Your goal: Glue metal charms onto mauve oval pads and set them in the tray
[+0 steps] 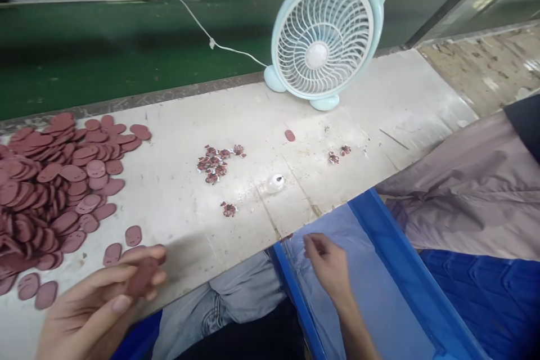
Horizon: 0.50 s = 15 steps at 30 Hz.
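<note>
Between the thumb and fingers of my left hand (97,304) is a reddish-brown oval piece (142,277), held above the table's front edge. A large pile of similar oval pieces (54,180) covers the left of the white table (177,225). My right hand (329,261) is over the lined blue bin, its fingers curled; whether they hold anything is too small to make out. Small brown and white figures (213,163) lie in a cluster mid-table, with a single one (229,209) nearer the front. A small white bottle (275,182) stands to their right.
A light blue fan (316,53) stands at the table's back, its white cord running up left. One oval piece (289,135), two small figures (334,157) and a thin stick (394,139) lie rightward. The blue bin (405,270) is beside a person's pinkish clothing (468,191).
</note>
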Available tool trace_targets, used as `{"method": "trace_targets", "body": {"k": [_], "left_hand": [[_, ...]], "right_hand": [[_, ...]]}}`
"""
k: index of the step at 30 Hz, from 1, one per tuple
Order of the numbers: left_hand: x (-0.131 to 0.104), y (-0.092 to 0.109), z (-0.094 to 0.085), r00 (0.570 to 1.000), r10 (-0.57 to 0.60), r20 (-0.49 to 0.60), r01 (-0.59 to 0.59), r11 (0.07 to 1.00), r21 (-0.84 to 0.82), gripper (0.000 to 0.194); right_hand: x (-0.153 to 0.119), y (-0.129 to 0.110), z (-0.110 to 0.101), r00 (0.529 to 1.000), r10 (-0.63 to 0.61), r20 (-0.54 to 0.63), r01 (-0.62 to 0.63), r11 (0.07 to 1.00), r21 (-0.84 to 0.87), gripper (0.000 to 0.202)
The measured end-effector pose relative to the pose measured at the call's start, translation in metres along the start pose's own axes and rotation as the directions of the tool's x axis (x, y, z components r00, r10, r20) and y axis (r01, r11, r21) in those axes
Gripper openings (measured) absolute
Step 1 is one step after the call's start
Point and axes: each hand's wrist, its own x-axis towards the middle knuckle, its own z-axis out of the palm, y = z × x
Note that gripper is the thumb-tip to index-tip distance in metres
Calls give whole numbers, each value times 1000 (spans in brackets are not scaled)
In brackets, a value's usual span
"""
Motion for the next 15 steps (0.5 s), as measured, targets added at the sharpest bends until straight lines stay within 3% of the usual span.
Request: {"method": "trace_targets", "body": {"k": [2,3,4,5,6,8,9,10,13,15], "left_hand": [[-8,-2,17,982,-186,-32,175,960,-220,16],[-11,-4,25,962,-270,-25,249,915,-317,22],[-14,-5,34,943,-332,2,306,867,-394,26],[-16,-6,42,927,-372,44,350,821,-452,28],[-17,-7,49,916,-391,89,382,781,-494,27],[-18,-10,58,905,-381,189,419,722,-551,24],[-18,-11,60,903,-366,226,427,702,-570,23],[-18,-12,61,901,-351,255,433,686,-585,22],[-18,-18,59,899,-313,306,438,652,-620,26],[-17,-22,56,899,-290,329,438,633,-639,29]], "right_hand": [[-8,-26,-15,999,-11,-36,16,989,148,32],[-10,-41,-17,1000,-14,8,11,952,307,34],[-11,-57,-16,994,-27,109,-32,864,502,37],[-9,-74,-11,966,-61,250,-132,717,684,41],[-6,-90,-3,906,-116,406,-288,533,796,47],[7,-120,19,726,-244,643,-600,233,766,63],[16,-132,30,656,-290,697,-695,128,707,69],[25,-142,40,620,-330,712,-745,35,666,70],[46,-159,58,637,-443,631,-741,-127,660,50],[47,-162,61,670,-439,598,-698,-100,709,33]]}}
